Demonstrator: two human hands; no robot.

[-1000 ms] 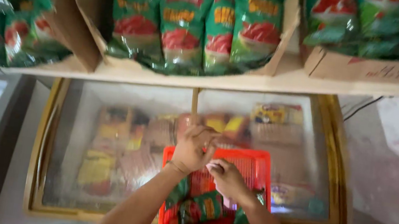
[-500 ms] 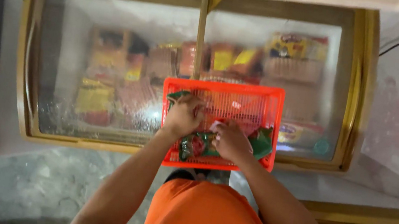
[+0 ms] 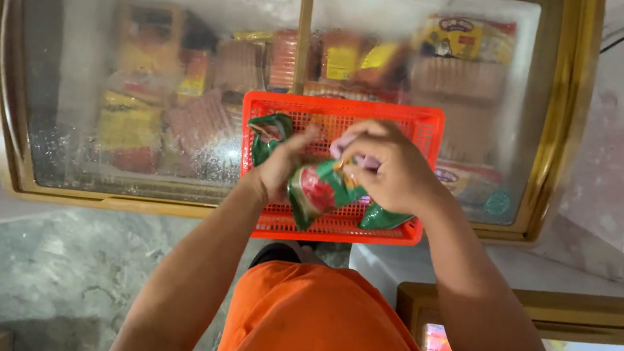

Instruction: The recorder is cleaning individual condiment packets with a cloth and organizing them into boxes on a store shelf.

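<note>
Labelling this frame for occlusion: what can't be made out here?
Head view only:
- Floor of the orange basket: mostly covered by both hands and packets.
- Green packet: how many there are; right hand and left hand overlap them, motion-blurred.
- Goods in the chest freezer: smeared by frosted glass.
- Second freezer, lower right: cut off by the edge.
</note>
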